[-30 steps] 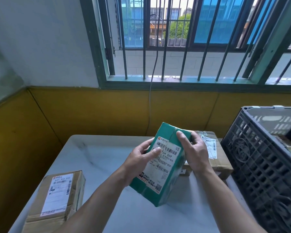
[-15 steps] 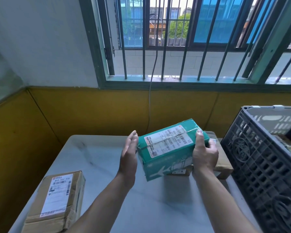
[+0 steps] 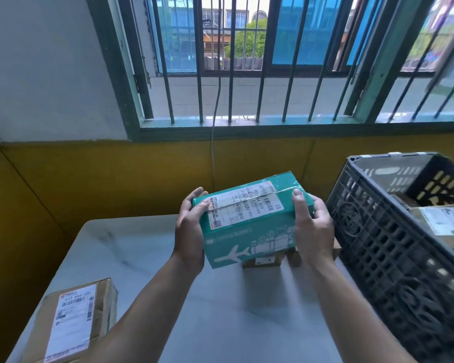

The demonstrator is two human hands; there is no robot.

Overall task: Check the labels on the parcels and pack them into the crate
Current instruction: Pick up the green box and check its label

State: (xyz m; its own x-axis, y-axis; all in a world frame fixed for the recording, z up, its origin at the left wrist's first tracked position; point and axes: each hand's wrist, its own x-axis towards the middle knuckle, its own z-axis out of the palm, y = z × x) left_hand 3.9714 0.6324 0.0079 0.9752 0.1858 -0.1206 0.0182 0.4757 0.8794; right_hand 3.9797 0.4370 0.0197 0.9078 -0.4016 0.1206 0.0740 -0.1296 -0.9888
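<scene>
Teal parcel (image 3: 247, 231) aloft — left fingers (image 3: 196, 195), right fingers (image 3: 299, 203) curled round its ends

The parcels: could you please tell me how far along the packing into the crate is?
Done: one crated brown parcel lies in the crate. In hand: the left hand and right hand hold the green parcel above the table, label up. Left: the near-left brown parcel and the half-hidden brown parcel behind the green one.
</scene>
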